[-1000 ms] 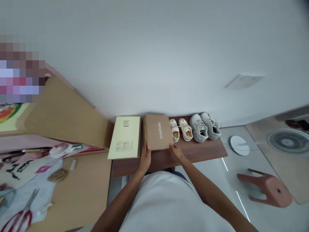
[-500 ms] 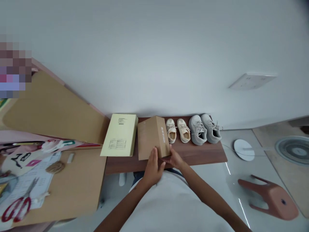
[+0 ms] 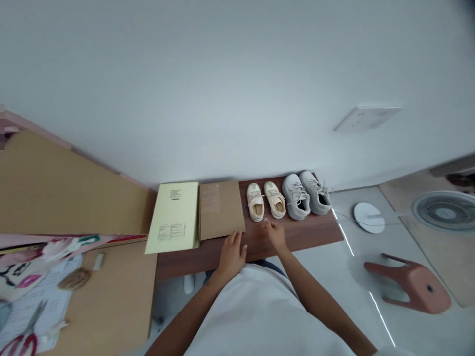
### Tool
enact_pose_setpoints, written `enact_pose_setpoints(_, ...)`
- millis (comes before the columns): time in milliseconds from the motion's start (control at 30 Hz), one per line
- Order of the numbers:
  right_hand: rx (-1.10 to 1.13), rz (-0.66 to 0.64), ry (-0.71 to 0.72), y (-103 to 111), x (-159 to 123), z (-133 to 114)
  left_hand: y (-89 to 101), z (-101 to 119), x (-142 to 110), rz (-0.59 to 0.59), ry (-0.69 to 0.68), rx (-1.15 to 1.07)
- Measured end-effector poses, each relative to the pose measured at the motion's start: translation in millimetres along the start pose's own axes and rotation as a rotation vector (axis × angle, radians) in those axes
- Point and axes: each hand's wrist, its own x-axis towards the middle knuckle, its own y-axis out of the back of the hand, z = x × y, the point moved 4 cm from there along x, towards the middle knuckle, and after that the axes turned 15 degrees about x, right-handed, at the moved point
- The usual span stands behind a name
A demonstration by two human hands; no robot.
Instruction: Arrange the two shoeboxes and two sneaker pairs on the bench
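A brown cardboard box lies flat on the dark wooden bench, lid down. My left hand rests at its front edge, fingers stretched out with their tips touching the cardboard. Just right of the box, my right hand hovers over the bench, slightly blurred, its fingers loosely bent and apart with nothing in them. Beyond that hand stand two small cream shoes, a left one and a right one. A pale yellow box sits along the brown box's left side.
Two larger grey sneakers stand at the bench's right end. On the left, a desk bears red-handled scissors, papers and a brown hair clump-like bundle. To the right are a pink stool and a fan on the floor.
The brown box's raised, printed front side has gone down and the lid now lies flat. My right hand has left the box and moved right; the left stays at its front edge.
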Motion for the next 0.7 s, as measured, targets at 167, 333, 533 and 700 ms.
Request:
enact_pose_setpoints(167, -0.210, 0.128, 0.246, 55.9, 45.9, -10.9, -25.3, 59.8, 62.8, 0.078, -0.035, -0.305)
enact_pose_setpoints(333, -0.321, -0.039, 0.200, 47.3, 86.9, 6.3, -50.1, 83.7, 129.6, 0.194, 0.315, -0.456)
enact_pose_setpoints(533, -0.039, -0.117, 0.119, 64.9, 99.3, 32.6, -67.3, 79.0, 136.6, 0.272, 0.461, -0.917)
enact_pose_setpoints(700, 0.405, -0.192, -0.221, 72.7, 93.2, 64.5, -93.2, 84.8, 119.9, -0.019, 0.601, -1.536)
